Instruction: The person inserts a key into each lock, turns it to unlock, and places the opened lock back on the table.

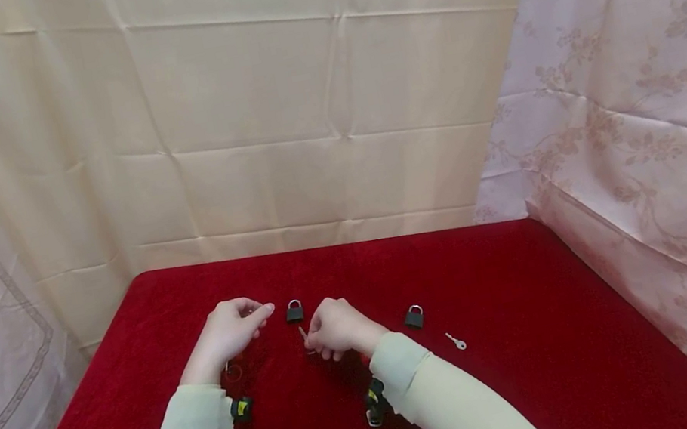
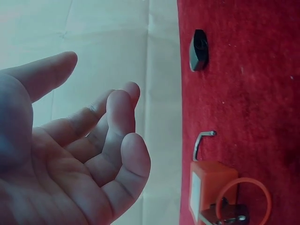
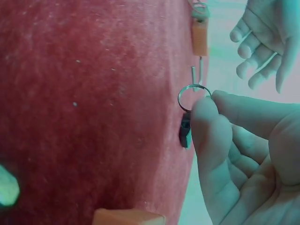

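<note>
My right hand [image 1: 336,329] pinches a small key [image 1: 302,334] with a metal ring [image 3: 179,99] between thumb and index finger. Just beyond it stands a black padlock [image 1: 294,313] with a silver shackle. My left hand [image 1: 235,327] hovers to the left of that padlock, fingers loosely bent and holding nothing. Under the left wrist, an orange padlock [image 2: 213,180] has its shackle swung out and a key with an orange ring [image 2: 269,201] in its bottom; the head view mostly hides it behind the wrist.
Another black padlock [image 1: 414,318] lies right of my right hand, with a loose silver key [image 1: 456,340] nearby. A second orange block-shaped thing [image 3: 129,216] sits near the right wrist. Everything lies on a red cloth-covered table [image 1: 518,383], with curtains [image 1: 266,90] behind and at both sides.
</note>
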Tool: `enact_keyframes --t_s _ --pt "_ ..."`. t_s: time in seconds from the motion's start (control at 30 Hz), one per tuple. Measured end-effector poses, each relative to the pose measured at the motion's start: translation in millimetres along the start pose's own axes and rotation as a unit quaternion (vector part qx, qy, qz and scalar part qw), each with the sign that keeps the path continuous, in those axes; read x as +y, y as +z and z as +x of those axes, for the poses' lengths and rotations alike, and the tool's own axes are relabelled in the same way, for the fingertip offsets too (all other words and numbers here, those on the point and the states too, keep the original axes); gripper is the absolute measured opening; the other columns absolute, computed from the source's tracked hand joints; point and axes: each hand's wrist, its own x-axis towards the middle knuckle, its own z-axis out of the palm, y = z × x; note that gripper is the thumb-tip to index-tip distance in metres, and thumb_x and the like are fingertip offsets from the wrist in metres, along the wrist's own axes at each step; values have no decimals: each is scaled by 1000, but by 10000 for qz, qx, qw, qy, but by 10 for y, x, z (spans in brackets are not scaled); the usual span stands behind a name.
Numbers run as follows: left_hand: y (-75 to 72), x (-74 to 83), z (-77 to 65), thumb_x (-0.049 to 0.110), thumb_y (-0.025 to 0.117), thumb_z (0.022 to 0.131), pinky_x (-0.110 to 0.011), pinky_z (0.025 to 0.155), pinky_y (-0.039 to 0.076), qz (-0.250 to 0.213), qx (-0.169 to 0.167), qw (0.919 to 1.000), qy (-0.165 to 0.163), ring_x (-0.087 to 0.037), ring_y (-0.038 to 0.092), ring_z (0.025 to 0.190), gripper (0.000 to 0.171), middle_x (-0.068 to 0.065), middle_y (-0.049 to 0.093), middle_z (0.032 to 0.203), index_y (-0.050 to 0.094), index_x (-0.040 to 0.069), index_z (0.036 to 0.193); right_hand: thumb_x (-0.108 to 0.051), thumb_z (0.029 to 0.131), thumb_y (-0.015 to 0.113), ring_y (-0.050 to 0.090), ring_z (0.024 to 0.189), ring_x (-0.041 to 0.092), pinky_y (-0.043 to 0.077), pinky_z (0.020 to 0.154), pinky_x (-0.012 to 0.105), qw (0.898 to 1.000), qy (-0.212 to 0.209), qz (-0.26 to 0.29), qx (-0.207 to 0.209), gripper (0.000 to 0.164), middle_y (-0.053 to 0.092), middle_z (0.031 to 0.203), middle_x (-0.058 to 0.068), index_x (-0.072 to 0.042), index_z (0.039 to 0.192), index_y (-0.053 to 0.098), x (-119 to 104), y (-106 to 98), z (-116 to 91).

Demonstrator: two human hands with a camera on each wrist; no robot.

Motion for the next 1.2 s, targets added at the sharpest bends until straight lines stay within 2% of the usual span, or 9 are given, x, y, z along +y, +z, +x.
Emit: enact_keyframes --t_s 0.23,0.4,0.57,0.7,0.9,1.2 --pt "-8 78 -38 44 65 98 -39 72 52 36 15 9998 190 -25 67 87 46 -13 72 105 69 4 121 -8 95 71 71 63 20 59 56 34 9961 -196 860 16 12 71 71 7 -3 86 78 71 -119 -51" --pt "-13 140 -72 42 66 98 -39 73 52 57 60 9995 304 -25 67 87 44 -12 72 104 69 5 122 -10 95 72 73 68 24 60 60 37 9913 -253 1274 191 10 73 77 10 -4 90 78 115 -206 -89" --pt "-26 190 -109 41 66 98 -41 76 53 28 95 9993 360 -28 68 88 43 -10 71 105 69 5 122 -8 93 73 74 72 30 60 62 39 9820 -205 1848 320 10 74 85 17 1 95 76 150 -278 -152" --pt "-34 222 -143 41 67 98 -42 77 54 12 134 9990 433 -23 68 85 42 -7 71 105 70 7 120 -5 92 74 74 75 34 61 65 44 9727 -298 2254 458 11 74 86 17 4 99 74 194 -332 -215" --pt "-43 282 -219 41 67 98 -41 77 54 -59 52 9985 541 -17 67 83 39 -4 71 106 70 8 121 -2 92 73 74 73 28 60 69 49 9602 -583 2616 783 12 74 85 15 7 100 73 286 -416 -324" --pt "-75 401 -297 37 67 98 -39 79 53 -195 -5 9969 765 -17 67 83 33 -5 72 109 71 12 120 1 91 72 72 70 23 61 67 42 9436 -856 2952 1228 12 73 87 18 8 100 71 376 -575 -506"
